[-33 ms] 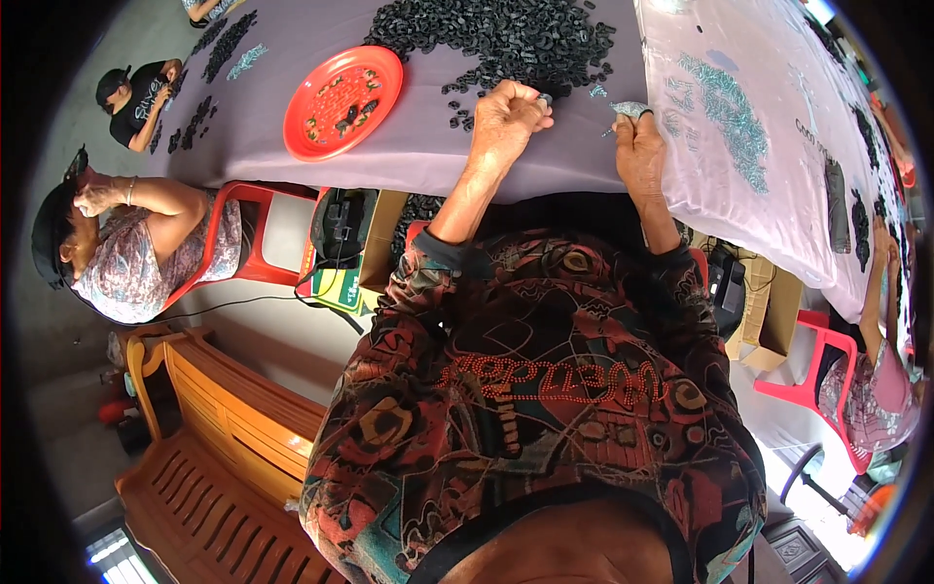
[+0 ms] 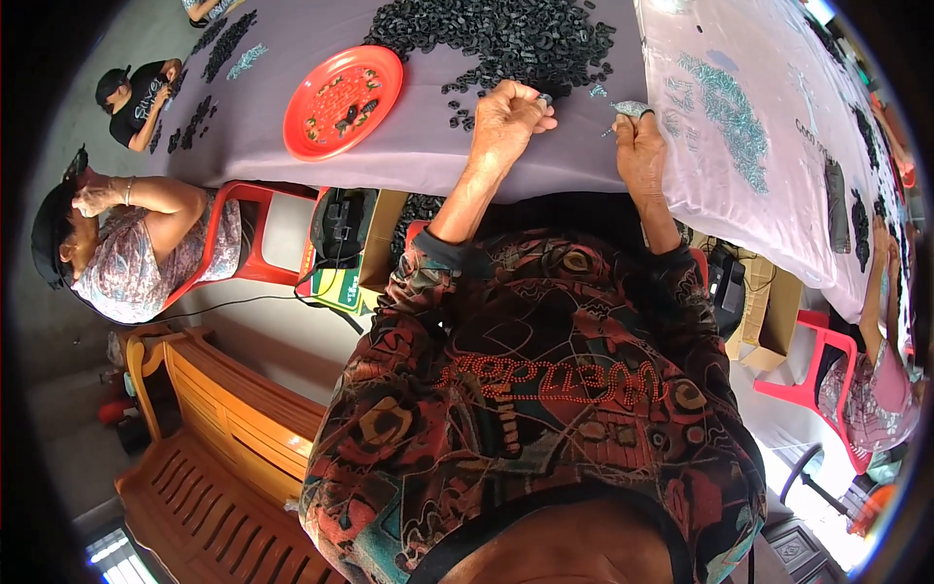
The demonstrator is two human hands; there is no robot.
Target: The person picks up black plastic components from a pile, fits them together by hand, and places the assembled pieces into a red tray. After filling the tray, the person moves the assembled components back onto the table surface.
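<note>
My left hand [image 2: 506,125] is raised over the near part of the purple tablecloth, its fingers pinched on a small dark piece [image 2: 545,99]. Most of that piece is hidden by the fingers. To its right, my right hand [image 2: 640,151] is closed at the seam with the white cloth, holding a small grey oblong thing [image 2: 630,108] whose kind I cannot make out. A few tiny silvery-teal bits [image 2: 597,91] lie between the hands. Beyond them spreads a large heap of small black parts [image 2: 506,39].
A red round plate [image 2: 336,131] holding several small things stands left of my hands. Silvery-teal pieces [image 2: 730,117] are strewn over the white cloth [image 2: 788,229]. People sit at both sides on red chairs [image 2: 255,200]. A wooden bench [image 2: 224,389] stands behind at left.
The fingers of my left hand have shifted very slightly around the dark piece. The right hand has stayed in place.
</note>
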